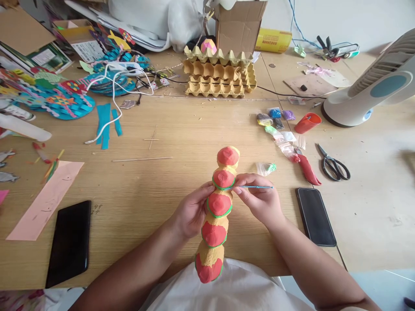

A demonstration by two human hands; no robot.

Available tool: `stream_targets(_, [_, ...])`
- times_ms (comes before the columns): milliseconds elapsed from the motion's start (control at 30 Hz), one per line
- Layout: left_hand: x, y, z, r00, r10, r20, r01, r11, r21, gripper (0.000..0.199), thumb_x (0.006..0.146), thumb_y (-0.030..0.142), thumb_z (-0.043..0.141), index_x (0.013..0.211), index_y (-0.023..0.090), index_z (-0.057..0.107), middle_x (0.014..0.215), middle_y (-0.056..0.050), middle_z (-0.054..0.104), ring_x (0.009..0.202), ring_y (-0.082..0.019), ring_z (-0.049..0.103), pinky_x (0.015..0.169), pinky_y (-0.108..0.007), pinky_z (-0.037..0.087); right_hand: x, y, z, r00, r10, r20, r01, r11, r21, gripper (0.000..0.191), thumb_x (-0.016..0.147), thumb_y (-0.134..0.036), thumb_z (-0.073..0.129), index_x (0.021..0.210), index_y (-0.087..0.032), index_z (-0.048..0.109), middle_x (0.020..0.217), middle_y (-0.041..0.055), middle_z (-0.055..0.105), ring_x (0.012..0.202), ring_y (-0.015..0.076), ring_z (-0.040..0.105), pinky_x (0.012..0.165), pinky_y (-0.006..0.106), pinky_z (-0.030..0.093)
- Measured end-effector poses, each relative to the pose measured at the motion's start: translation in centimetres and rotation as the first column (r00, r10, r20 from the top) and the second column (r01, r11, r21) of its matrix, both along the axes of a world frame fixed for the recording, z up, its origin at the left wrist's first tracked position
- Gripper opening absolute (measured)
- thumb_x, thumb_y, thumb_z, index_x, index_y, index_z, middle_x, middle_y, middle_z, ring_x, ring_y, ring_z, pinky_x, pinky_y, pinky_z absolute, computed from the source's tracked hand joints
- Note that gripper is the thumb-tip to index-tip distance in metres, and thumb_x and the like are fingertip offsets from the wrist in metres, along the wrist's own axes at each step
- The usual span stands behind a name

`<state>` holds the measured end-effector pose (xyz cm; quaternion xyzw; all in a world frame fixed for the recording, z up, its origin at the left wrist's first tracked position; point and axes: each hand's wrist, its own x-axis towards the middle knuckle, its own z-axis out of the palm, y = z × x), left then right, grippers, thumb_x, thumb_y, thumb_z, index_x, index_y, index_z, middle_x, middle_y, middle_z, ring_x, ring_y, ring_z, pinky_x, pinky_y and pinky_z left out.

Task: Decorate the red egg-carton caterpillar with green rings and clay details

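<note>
Egg-carton strip [219,204] update: red on all five bumps, green edging showing on four

It's at near middle, over the near edge of the desk [181,125]. Left hand [191,211] has a grip on its left side; right hand's [261,201] grip is a narrow pinch on a thin blue stick [256,187], tip right by the second-farthest bump. No green visible on the far-end bump [228,155], so I'd call that edge undone. Yellow roll [274,41] has print, too tiny to read.
</note>
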<state>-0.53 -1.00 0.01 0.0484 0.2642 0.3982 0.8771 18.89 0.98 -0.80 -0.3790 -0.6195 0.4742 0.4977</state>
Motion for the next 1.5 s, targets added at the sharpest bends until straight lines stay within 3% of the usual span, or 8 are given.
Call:
stream_targets(167, [0.37, -0.14, 0.08, 1.0, 0.026, 0.014, -0.026, 0.999, 0.021, 0.005, 0.092, 0.02, 0.069, 0.089, 0.017, 0.07, 0.068, -0.001, 0.064, 0.055, -0.015, 0.065, 0.054, -0.025, 0.054, -0.23, -0.4, -0.05, 0.992, -0.096, 0.078, 0.092, 0.995, 0.046, 0.008, 0.094, -0.03, 0.076, 0.091, -0.024, 0.072, 0.087, 0.0041, 0.079, 0.08, 0.0196, 0.073, 0.076, 0.034, 0.061])
stream_targets(367, [0.25, -0.12, 0.18, 1.0, 0.016, -0.018, -0.016, 1.0, 0.003, 0.003, 0.094, 0.021, 0.068, 0.092, 0.018, 0.07, 0.069, -0.001, 0.065, 0.055, -0.016, 0.065, 0.053, -0.026, 0.054, -0.11, -0.5, 0.11, 1.0, -0.008, 0.013, 0.007, 0.998, 0.057, 0.008, 0.095, -0.031, 0.076, 0.091, -0.025, 0.071, 0.092, 0.0047, 0.079, 0.09, 0.0214, 0.074, 0.082, 0.037, 0.063])
stream_targets(533, [0.42, -0.21, -0.41, 0.998, 0.057, -0.022, -0.057, 0.998, 0.007, 0.003, 0.093, 0.02, 0.069, 0.092, 0.017, 0.07, 0.075, -0.003, 0.067, 0.058, -0.015, 0.067, 0.056, -0.025, 0.055, -0.29, -0.72, 0.32, 0.99, -0.1, 0.094, 0.094, 0.993, 0.07, 0.007, 0.095, -0.03, 0.075, 0.091, -0.025, 0.071, 0.087, 0.0041, 0.079, 0.079, 0.0199, 0.073, 0.075, 0.036, 0.061])
stream_targets(733, [0.49, -0.29, -0.66, 0.996, 0.083, -0.038, -0.081, 0.996, 0.034, 0.007, 0.091, 0.02, 0.072, 0.096, 0.015, 0.072, 0.076, -0.003, 0.067, 0.057, -0.014, 0.065, 0.056, -0.024, 0.055, -0.33, -0.74, 0.33, 0.998, -0.034, 0.05, 0.03, 0.996, 0.086, 0.009, 0.096, -0.032, 0.074, 0.091, -0.026, 0.07, 0.09, 0.0043, 0.078, 0.089, 0.0219, 0.073, 0.081, 0.037, 0.061])
stream_targets(833, [0.48, -0.33, -0.62, 0.996, 0.079, -0.031, -0.078, 0.996, 0.046, 0.008, 0.09, 0.02, 0.073, 0.096, 0.015, 0.073, 0.078, -0.003, 0.068, 0.06, -0.015, 0.067, 0.057, -0.024, 0.056, -0.38, -0.74, 0.38, 0.995, -0.068, 0.072, 0.061, 0.994, 0.091, 0.006, 0.096, -0.029, 0.074, 0.093, -0.026, 0.07, 0.088, 0.0038, 0.078, 0.083, 0.02, 0.072, 0.077, 0.036, 0.06])
stream_targets(1167, [0.29, -0.42, -0.62, 0.997, 0.058, -0.042, -0.056, 0.998, 0.037, 0.007, 0.092, 0.021, 0.071, 0.097, 0.016, 0.072, 0.076, -0.002, 0.067, 0.059, -0.016, 0.067, 0.057, -0.025, 0.056, -0.2, -0.61, 0.29, 0.996, -0.069, 0.057, 0.068, 0.998, 0.017, 0.011, 0.096, -0.035, 0.074, 0.091, -0.026, 0.071, 0.088, 0.0045, 0.077, 0.082, 0.0211, 0.072, 0.078, 0.037, 0.06])
stream_targets(1333, [0.27, -0.46, -0.6, 0.997, 0.063, -0.042, -0.061, 0.997, 0.041, 0.006, 0.092, 0.021, 0.071, 0.096, 0.018, 0.072, 0.075, -0.002, 0.069, 0.058, -0.016, 0.067, 0.055, -0.026, 0.057, -0.11, -0.45, 0.38, 0.999, -0.002, -0.033, 0.001, 1.0, -0.02, 0.014, 0.095, -0.036, 0.076, 0.088, -0.025, 0.07, 0.09, 0.0045, 0.076, 0.087, 0.0211, 0.072, 0.082, 0.037, 0.06])
stream_targets(1500, [0.21, -0.43, -0.3, 0.999, 0.011, -0.04, -0.01, 1.0, 0.026, 0.01, 0.09, 0.024, 0.073, 0.098, 0.018, 0.071, 0.074, -0.002, 0.067, 0.057, -0.017, 0.068, 0.054, -0.028, 0.057, -0.13, -0.37, 0.39, 0.998, -0.036, -0.044, 0.033, 0.996, -0.087, 0.014, 0.093, -0.035, 0.078, 0.087, -0.025, 0.069, 0.087, 0.0035, 0.074, 0.081, 0.0195, 0.07, 0.077, 0.035, 0.059])
